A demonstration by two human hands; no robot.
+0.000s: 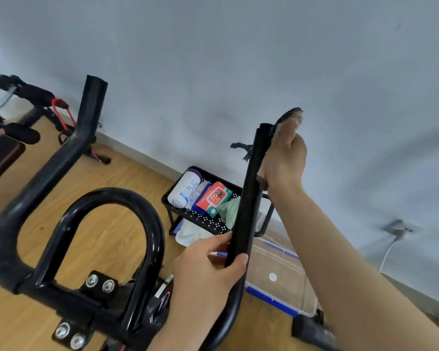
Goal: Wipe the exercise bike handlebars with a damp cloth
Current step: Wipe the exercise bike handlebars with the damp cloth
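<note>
The black exercise bike handlebars [127,198] fill the lower left, with a centre loop and two upright end bars. My left hand [208,272] grips the lower part of the right end bar [251,193]. My right hand [284,163] holds a dark mesh-patterned cloth [289,115] against the top of that same bar. The cloth wraps round the bar, a corner sticking out on its left side and another bit showing under my wrist. The left end bar [91,107] stands free.
A black wire rack [167,198] holding a white bottle [185,188], a red wipes pack [214,198] and cloths stands by the wall. A clear bin with a blue-edged lid [276,274] sits below. Other gym gear [23,117] lies at left on the wood floor.
</note>
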